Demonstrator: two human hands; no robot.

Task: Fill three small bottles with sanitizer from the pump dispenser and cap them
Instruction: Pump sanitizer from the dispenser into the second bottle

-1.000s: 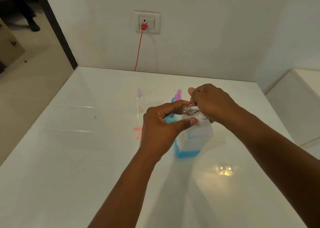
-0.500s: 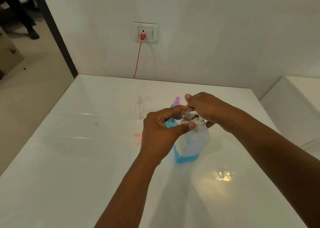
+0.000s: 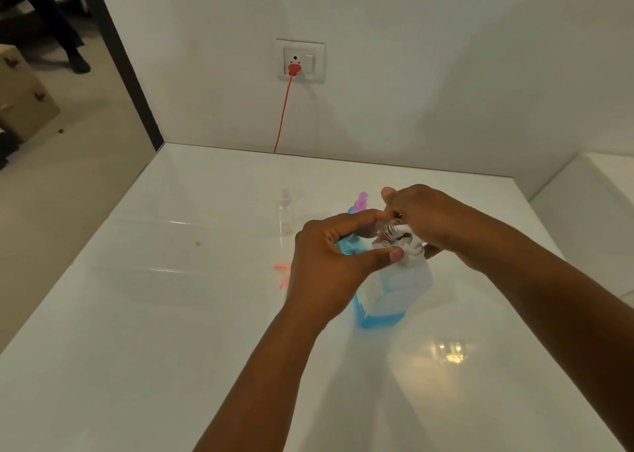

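At frame centre, left hand [image 3: 326, 266] pinches a small bottle [image 3: 387, 231] at the dispenser [image 3: 391, 290] nozzle; right hand [image 3: 425, 221] presses closed on the pump [image 3: 411, 245]. Another bottle [image 3: 286, 211] stands upper left.

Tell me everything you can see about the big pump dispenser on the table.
The pump dispenser is a squarish, translucent plastic bottle standing upright on the white table. Blue liquid shows in its lower part; a pale label covers one face. Its white pump head is mostly hidden under the right hand, which rests on it. The left hand holds a small clear bottle at the spout, thumb by the dispenser's shoulder.
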